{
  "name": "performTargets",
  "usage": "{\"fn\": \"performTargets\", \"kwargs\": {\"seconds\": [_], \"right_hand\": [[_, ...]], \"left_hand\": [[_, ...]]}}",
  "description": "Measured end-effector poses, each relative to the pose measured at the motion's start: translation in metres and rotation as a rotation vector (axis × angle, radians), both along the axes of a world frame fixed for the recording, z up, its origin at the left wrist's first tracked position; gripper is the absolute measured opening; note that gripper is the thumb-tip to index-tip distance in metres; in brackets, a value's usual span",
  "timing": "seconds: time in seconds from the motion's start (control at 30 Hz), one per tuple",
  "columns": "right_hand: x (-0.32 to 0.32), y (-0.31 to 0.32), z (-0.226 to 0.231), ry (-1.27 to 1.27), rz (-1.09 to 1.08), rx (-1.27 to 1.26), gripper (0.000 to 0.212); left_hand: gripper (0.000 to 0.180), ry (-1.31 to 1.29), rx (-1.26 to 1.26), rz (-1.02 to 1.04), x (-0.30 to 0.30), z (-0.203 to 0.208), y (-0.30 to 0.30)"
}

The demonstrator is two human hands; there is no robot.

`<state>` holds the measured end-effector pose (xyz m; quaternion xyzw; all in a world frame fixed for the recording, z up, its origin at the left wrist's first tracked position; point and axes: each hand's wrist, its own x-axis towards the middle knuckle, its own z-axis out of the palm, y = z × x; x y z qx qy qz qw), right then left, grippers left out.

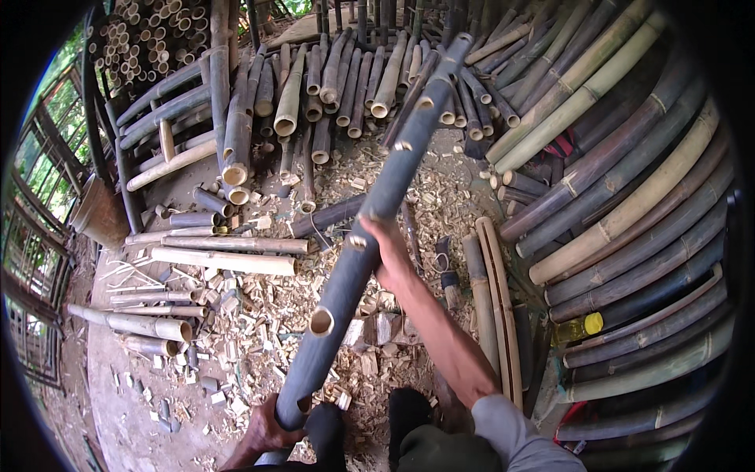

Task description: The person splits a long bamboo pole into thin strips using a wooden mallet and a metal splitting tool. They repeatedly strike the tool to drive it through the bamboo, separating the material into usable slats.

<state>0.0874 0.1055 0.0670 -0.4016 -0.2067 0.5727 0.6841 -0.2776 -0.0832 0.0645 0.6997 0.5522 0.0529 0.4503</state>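
A long dark bamboo pole (346,275) slants across the middle of the view, from my feet at the lower left up to the far right. Several openings are cut along its upper side, their edges pale. My left hand (266,433) is wrapped round the pole's near end, beside my leg. Further up, near the middle, my right hand (388,250) grips the pole from its right side, with the thumb by one of the openings. The pole's near part passes over wood chips (259,338) on the ground.
Cut bamboo tubes (338,79) lie in rows at the back, and long bamboo poles (629,212) are stacked on the right. Split bamboo pieces (228,259) lie on the left. A bucket (98,212) stands far left; a yellow-capped bottle (578,329) lies among the right-hand poles.
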Motion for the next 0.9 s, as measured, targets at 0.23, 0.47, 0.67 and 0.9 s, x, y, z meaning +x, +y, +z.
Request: {"fn": "performTargets", "kwargs": {"seconds": [0.23,0.47,0.67,0.9], "right_hand": [[-0.069,-0.110,-0.053,0.205,0.371,0.106,0.082],[-0.153,-0.182,-0.034,0.093,0.511,0.084,0.077],[-0.056,-0.220,-0.097,-0.919,0.504,-0.083,0.070],[0.044,-0.237,-0.100,-1.715,0.043,-0.363,0.078]], "left_hand": [[0.110,-0.301,-0.283,-0.190,-0.121,-0.079,0.012],[0.086,-0.379,-0.165,-0.112,0.115,0.042,0.146],[0.055,-0.288,-0.251,-0.013,0.089,0.005,0.108],[0.067,-0.088,-0.291,-0.034,0.030,-0.025,0.043]]}}
